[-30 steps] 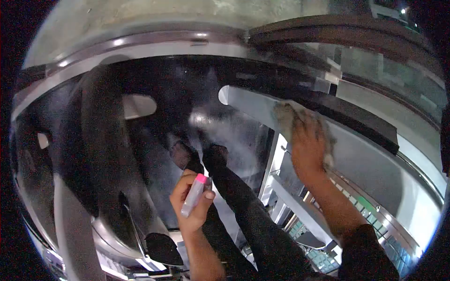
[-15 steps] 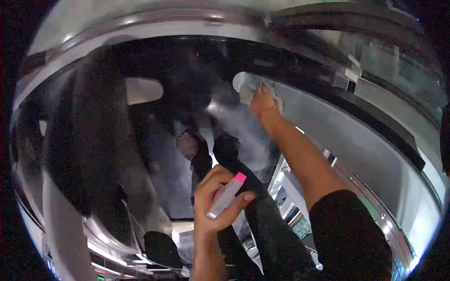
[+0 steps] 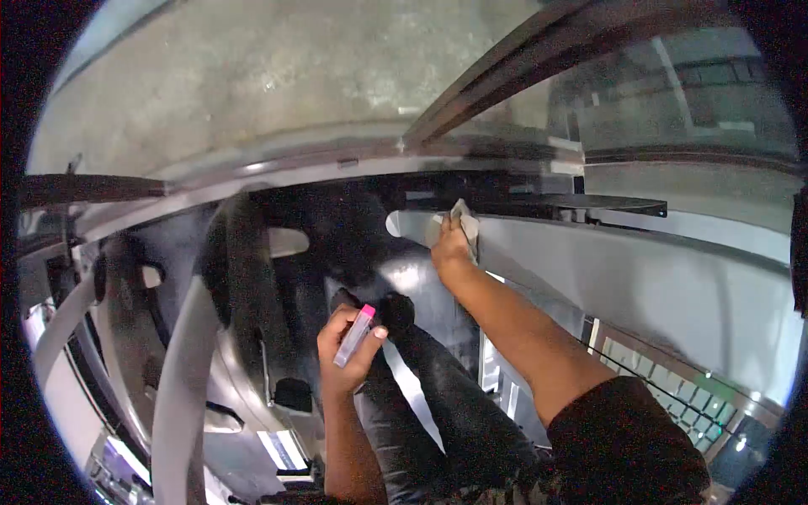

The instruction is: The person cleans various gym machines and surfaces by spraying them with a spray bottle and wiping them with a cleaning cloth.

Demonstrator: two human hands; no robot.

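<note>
My left hand [image 3: 343, 352], low in the middle of the view, is wrapped round a clear bottle [image 3: 352, 340] with a pink top. My right hand [image 3: 453, 246] reaches forward and holds a pale crumpled cloth [image 3: 469, 231]. The cloth lies against the upper left part of a long grey panel [image 3: 606, 265]. Left of the cloth, a pale rounded end [image 3: 396, 224] of the panel shows. A glossy dark surface [image 3: 353, 227] lies beyond my left hand.
Curved grey upright parts [image 3: 181, 362] stand at the left. A brown beam [image 3: 505, 76] crosses the upper right. Beyond the panel is a dark flat bar [image 3: 606, 203]. A keyboard-like grid of pale squares [image 3: 665, 387] shows at the lower right.
The view has tilted upward, showing more of the pale surface above. My right hand and the cloth appear lower in the picture; my left hand appears farther left, still round the bottle.
</note>
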